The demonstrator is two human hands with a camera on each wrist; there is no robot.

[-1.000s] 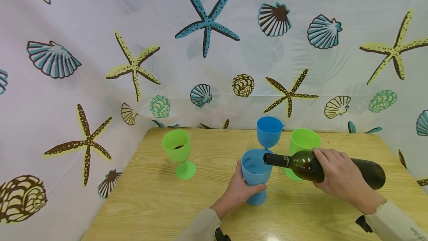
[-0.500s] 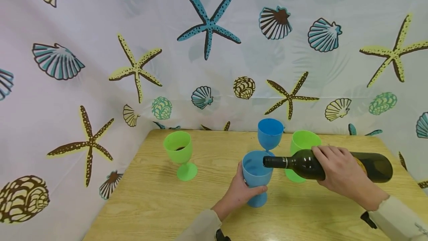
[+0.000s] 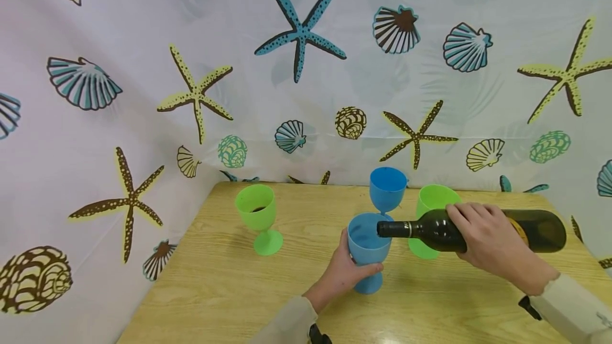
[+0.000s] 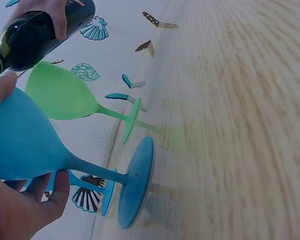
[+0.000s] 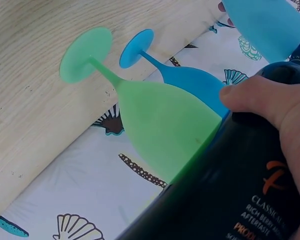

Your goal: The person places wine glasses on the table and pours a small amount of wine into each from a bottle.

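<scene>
**Wine Bottle (image 3: pixel 439 230) Meets Blue Goblet (image 3: pixel 369 254)**

Your left hand (image 3: pixel 340 276) grips the goblet on the table (image 3: pixel 201 291); your right hand (image 3: pixel 494 243) clasps the bottle, mouth at the rim. One green goblet (image 3: pixel 258 221) shows dark liquid (image 3: pixel 258 209); this pour looks unfinished, two rear goblets (image 3: pixel 387 192) unreadable.

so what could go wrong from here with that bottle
The bottle has its mouth near the right rim of the held goblet, so liquid might miss and spill. Its body seems close to the right green goblet, which a swing could knock. Only the right hand holds the bottle, so it may slip.
</scene>
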